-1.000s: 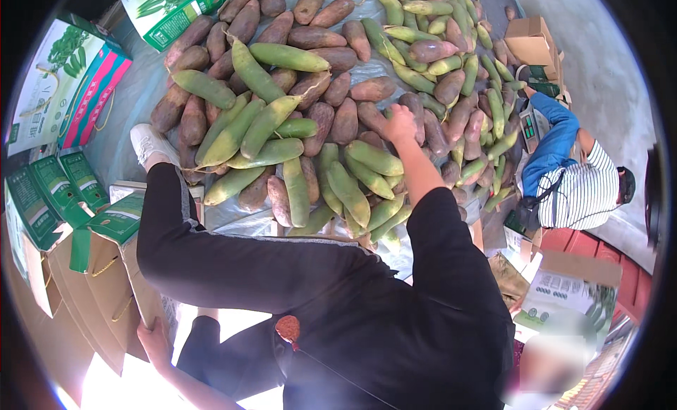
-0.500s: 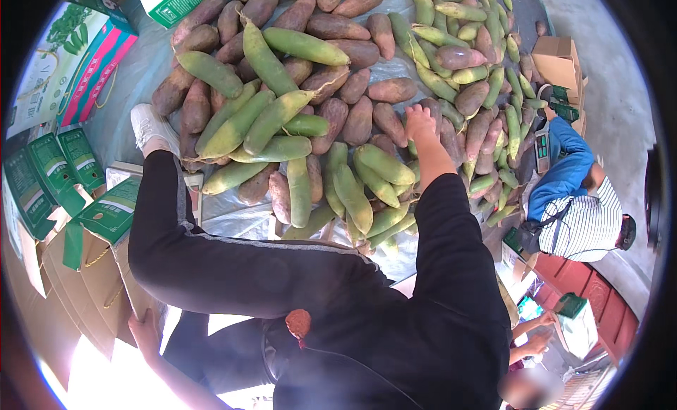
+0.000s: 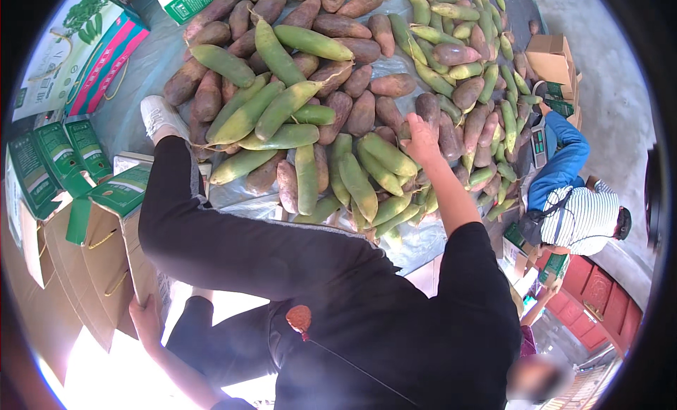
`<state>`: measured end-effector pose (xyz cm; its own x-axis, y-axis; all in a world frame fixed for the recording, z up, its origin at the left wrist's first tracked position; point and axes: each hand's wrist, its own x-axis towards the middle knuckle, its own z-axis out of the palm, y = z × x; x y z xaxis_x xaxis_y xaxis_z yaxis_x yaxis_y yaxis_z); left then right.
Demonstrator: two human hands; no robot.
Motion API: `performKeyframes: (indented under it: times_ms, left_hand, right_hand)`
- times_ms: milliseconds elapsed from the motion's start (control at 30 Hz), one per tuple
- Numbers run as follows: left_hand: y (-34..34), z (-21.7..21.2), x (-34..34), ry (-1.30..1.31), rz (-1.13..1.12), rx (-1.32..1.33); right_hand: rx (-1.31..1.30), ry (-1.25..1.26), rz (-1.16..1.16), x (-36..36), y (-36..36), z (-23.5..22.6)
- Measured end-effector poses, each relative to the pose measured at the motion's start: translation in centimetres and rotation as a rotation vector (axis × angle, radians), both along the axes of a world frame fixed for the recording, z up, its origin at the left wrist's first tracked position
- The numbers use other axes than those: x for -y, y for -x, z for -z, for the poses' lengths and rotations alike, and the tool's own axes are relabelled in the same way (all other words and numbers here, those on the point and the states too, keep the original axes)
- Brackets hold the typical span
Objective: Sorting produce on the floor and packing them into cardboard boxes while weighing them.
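A large pile of long green radishes and dull purple-brown radishes lies before me, some with thin root tails. My right hand reaches down onto the middle of it, back of the hand up. Its fingers stretch forward, slightly bent, beside a dark radish; no radish shows lifted in it. At the lower left, my left hand grips the lower edge of an opened green and brown cardboard box. Part of its fingers is hidden by the cardboard.
More opened green boxes stand at the left, below a printed carton. My white shoe is at the pile's left edge. A person in a striped shirt bends beside a scale; another person handles a green box.
My right hand has drawn back slightly toward me over the pile. My left hand stays on the box. At the lower right, the other person's green box has moved farther away.
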<state>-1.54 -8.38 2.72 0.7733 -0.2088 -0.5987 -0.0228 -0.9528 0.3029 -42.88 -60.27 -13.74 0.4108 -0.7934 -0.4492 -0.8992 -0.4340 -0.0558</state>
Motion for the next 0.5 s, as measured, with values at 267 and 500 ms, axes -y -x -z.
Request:
performKeyframes:
  times_ms: [267,500]
  left_hand:
    - [0.2,-0.3,0.0,0.022,0.031,0.016]
    - [0.5,-0.6,1.5,-0.015,0.083,0.009]
  right_hand:
    - [0.420,-0.013,-0.244,-4.0,-10.7,-11.3]
    - [0.810,-0.516,0.224,-6.5,-12.3,-4.7]
